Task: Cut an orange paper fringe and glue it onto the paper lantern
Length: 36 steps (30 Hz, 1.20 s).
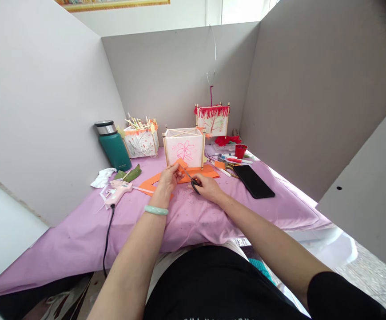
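Observation:
My left hand (170, 178) is closed on a piece of orange paper (181, 164), pinching it in front of the white box lantern (184, 146) with a pink flower drawn on it. My right hand (206, 186) grips small black-handled scissors (195, 184), whose blades point up and left to the orange paper. Whether the blades are apart is too small to tell. More orange paper strips (206, 172) lie on the cloth beneath and behind my hands, partly hidden by them.
On the left stand a green bottle (114, 146), a stick-filled lantern (141, 143) and a pink glue gun (118, 194) with a black cord. At right lie a black phone (253, 181), markers (234, 159) and a red cup (241, 151). A red-fringed lantern (212, 121) hangs behind. Grey panels surround the table.

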### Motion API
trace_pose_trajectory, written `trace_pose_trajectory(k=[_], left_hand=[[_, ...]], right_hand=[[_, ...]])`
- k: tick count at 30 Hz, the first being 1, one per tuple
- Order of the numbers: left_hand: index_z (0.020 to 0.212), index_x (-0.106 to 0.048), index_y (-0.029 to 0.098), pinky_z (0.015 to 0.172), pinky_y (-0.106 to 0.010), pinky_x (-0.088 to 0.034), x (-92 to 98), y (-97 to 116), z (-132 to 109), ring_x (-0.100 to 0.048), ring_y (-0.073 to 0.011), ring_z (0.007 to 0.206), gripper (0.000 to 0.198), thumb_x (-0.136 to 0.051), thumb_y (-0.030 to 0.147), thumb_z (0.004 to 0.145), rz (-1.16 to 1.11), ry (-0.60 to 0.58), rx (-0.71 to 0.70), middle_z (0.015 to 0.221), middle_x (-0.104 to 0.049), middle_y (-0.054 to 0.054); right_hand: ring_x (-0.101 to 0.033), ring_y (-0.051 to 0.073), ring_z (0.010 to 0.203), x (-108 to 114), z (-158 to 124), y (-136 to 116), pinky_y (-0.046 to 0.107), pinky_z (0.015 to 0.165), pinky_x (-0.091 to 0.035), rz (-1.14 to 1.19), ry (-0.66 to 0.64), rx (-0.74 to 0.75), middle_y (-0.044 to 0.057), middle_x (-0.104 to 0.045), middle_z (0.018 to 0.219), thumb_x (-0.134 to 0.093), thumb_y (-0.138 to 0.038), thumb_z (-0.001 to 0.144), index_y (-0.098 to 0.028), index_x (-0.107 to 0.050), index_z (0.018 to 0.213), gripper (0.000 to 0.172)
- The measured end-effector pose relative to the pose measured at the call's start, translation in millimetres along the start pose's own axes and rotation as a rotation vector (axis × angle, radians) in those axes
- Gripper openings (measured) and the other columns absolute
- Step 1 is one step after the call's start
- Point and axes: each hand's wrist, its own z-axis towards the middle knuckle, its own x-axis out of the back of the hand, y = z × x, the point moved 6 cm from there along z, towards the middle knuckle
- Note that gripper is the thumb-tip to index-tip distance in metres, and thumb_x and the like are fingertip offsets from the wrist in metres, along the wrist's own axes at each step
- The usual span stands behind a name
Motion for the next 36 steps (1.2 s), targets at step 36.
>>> trace_pose_trajectory(k=[36], left_hand=[[0.069, -0.054, 0.014, 0.049, -0.020, -0.043, 0.9, -2.1, 0.3, -0.046, -0.0057, 0.042, 0.010, -0.063, 0.012, 0.074, 0.036, 0.013, 0.019, 0.054, -0.053, 0.003]], right_hand=[[-0.052, 0.011, 0.060, 1.3, -1.1, -2.0, 0.020, 0.057, -0.033, 0.016, -0.017, -0.002, -0.002, -0.060, 0.067, -0.061, -0.046, 0.077, -0.019, -0.059, 0.096, 0.032]])
